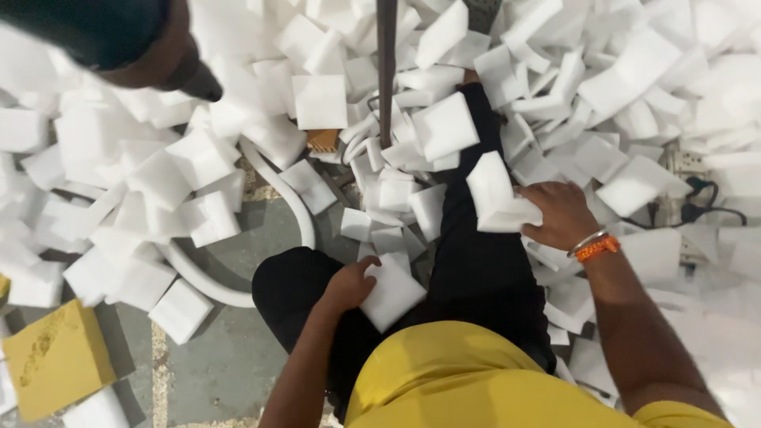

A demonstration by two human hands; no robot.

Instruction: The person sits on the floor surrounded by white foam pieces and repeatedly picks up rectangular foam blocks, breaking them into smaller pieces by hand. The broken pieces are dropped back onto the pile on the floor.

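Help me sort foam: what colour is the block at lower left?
Yellow foam block, head view.

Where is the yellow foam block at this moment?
In the head view, the yellow foam block lies on the grey floor at the lower left corner, left of the person's left hand, next to scattered white foam pieces.

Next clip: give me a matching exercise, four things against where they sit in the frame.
Things:
1. left hand
2. right hand
3. yellow foam block
4. white hose

Places:
A. bottom left corner, on the floor
B. on a white foam piece over the lap
C. curving across the floor left of the legs
D. gripping a white foam piece, orange band at the wrist

Pairs: 1-B, 2-D, 3-A, 4-C
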